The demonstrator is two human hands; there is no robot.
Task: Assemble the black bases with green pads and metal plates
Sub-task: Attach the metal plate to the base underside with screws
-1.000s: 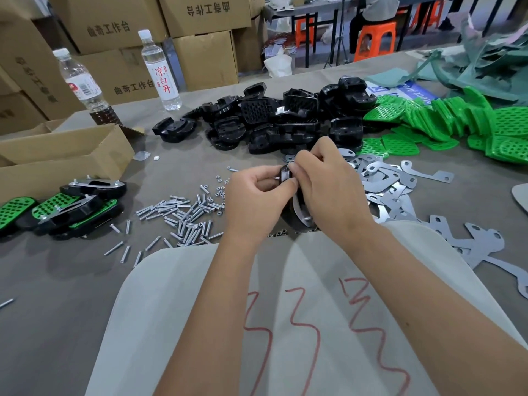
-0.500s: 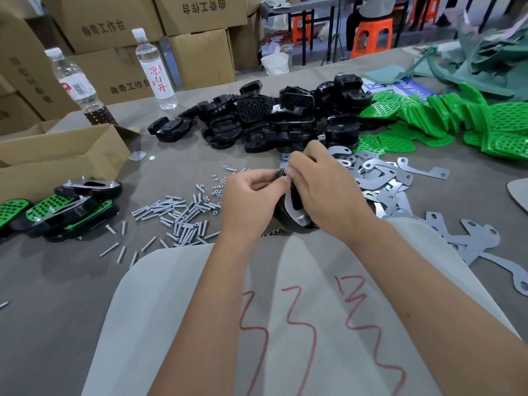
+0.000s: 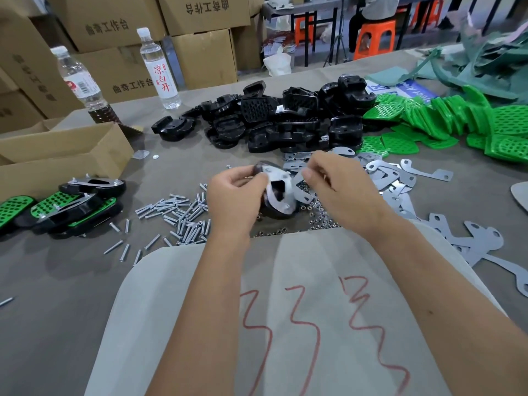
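Two water bottles (image 3: 159, 67) stand behind black bases (image 3: 274, 121), screws (image 3: 177, 212) nearby

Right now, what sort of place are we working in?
Most likely a small factory or workshop assembly bench. Bulk parts lie in heaps on the grey table: a pile of black plastic bases, loose flat metal plates, scattered silver screws. Stacked brown cardboard cartons stand behind.

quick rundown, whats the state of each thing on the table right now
left hand: grips black plastic base, metal plate on it
right hand: fingers curled, contents unclear
clear water bottle: upright, capped
brown cardboard box: open
silver screws: loose pile
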